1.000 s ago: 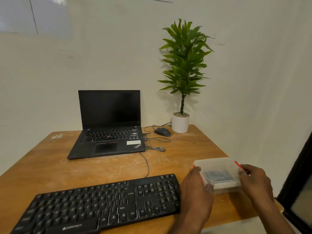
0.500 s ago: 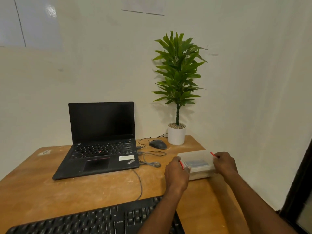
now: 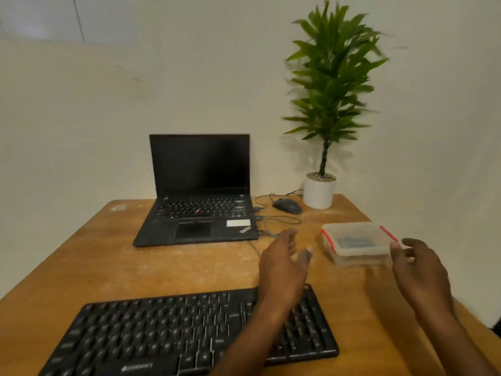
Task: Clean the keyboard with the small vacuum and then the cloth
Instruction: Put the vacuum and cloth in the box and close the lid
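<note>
Here both hands hover open above the wooden table [image 3: 162,267], holding nothing. The left hand [image 3: 284,267] hangs over the right end of the black keyboard [image 3: 168,329], which lies at the near edge. The right hand [image 3: 417,270] is just beside a clear lidded box [image 3: 357,245] with red clips. Behind sit an open laptop [image 3: 199,196], a mouse [image 3: 287,206] and a potted plant [image 3: 325,104].

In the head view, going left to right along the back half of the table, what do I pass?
laptop → mouse → white plant pot → lidded plastic box
</note>
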Demonstrator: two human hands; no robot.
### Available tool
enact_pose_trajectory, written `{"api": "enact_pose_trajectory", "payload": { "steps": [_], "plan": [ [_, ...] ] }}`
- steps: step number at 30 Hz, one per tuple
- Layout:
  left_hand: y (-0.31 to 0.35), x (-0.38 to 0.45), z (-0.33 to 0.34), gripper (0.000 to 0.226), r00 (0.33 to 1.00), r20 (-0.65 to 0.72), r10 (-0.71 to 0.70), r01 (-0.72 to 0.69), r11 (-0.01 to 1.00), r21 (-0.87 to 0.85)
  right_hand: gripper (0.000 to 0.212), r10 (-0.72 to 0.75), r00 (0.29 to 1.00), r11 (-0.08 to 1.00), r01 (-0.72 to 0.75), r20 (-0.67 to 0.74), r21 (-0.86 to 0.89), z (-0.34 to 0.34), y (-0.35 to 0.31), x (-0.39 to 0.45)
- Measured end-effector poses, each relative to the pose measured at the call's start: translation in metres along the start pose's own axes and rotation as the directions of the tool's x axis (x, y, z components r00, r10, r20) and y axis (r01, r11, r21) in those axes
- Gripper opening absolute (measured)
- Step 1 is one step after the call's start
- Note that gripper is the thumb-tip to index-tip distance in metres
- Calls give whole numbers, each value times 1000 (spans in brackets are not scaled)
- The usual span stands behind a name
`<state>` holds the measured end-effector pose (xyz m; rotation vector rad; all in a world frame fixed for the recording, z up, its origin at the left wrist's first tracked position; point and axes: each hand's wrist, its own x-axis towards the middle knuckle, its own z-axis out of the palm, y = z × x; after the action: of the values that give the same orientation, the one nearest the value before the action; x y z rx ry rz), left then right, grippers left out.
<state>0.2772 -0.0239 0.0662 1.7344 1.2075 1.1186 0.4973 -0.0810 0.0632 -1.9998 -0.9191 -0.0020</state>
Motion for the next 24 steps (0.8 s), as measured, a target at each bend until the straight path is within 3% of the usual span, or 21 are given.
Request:
{"api": "enact_pose_trajectory", "payload": {
  "steps": [8,16,21,24],
  "plan": [
    [-40,-93,-124,50,971,-206,-118,132,990,52,39,12,956,999,-27,293,46,14,-35,-121],
    [-73,-131,-214,52,890,-428,-158,283,927,246,48,-100,953,981,142,287,-132,36,-43,-154],
    [-103,-139,-243,57,868,-441,-230,439,772,460,44,-59,942,972,130,330,-197,41,-47,-158],
    [-121,-136,-249,54,838,-435,-329,514,742,430,42,-41,935,983,102,351,-155,47,-45,-158]
  ]
}}
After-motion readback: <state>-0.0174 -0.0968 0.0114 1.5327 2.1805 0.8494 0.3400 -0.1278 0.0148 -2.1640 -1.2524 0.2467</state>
